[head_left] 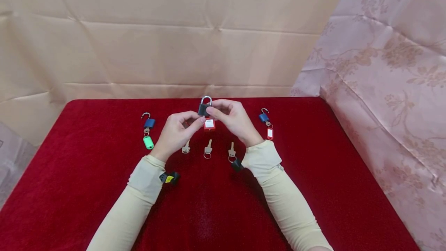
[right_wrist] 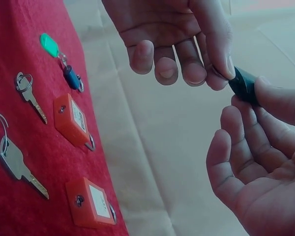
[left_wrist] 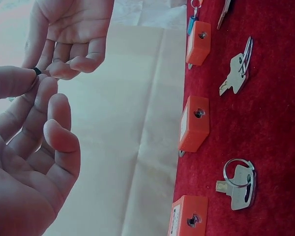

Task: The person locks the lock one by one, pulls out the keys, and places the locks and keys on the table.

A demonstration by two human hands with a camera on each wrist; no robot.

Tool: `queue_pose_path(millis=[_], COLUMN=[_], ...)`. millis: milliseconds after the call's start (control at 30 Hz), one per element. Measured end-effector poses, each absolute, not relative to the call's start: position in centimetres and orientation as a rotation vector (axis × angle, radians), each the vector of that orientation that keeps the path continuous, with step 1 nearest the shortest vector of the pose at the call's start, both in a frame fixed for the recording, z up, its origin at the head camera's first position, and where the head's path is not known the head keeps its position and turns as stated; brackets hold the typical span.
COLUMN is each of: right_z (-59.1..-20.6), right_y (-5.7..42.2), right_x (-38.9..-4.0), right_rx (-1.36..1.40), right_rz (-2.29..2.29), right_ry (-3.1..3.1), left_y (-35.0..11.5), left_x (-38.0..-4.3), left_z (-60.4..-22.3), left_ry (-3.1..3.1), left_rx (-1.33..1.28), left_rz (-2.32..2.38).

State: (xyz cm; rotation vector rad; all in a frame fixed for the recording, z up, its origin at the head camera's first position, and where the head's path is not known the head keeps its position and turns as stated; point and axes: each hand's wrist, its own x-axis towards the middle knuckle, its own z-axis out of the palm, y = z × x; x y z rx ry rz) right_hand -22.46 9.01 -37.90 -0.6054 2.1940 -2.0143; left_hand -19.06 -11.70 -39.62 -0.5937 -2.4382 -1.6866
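- While both hands hold the black padlock (head_left: pixel 203 109) up over the red cloth (head_left: pixel 205 212), the head view shows its shackle uppermost and, as best I can tell, down in the body, so I'd call this lock unfinished. The right hand (head_left: pixel 235 122) pinches the body with its thumb across the face; the left hand (head_left: pixel 175 133) has thumb and forefinger pinched at the underside, though whether a key sits between them I cannot tell. To either side lie a blue padlock with a green tag (head_left: pixel 148 142) and another with a red tag (head_left: pixel 270 133), each shackle swung free and a key at the lock: that pair looks done to me.

- From the left wrist, only a dark bit of the held lock shows at the fingertips. Three red padlocks (left_wrist: pixel 194 125) stand in a row with bare keyholes, and loose keys (left_wrist: pixel 242 186) lie in front, so that row seems left to do.

- From the right wrist, the black body sits plainly between the two hands' tips, the other fingers bent loosely and apart. Two of the red locks show, their keys lying separate; whether their shackles are latched, I can't make out.
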Motion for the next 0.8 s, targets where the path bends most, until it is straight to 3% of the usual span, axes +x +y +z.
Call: queue_pose_path(millis=[800], right_z=[-36.6], right_y=[11.7], right_x=[-23.1], right_rx=[-0.483], right_rz=[-2.243], right_ry=[2.150], left_y=[-11.6], left_x=[-19.1], left_z=[-39.7], left_ry=[-2.475], left_rx=[-0.631], left_rz=[-1.641])
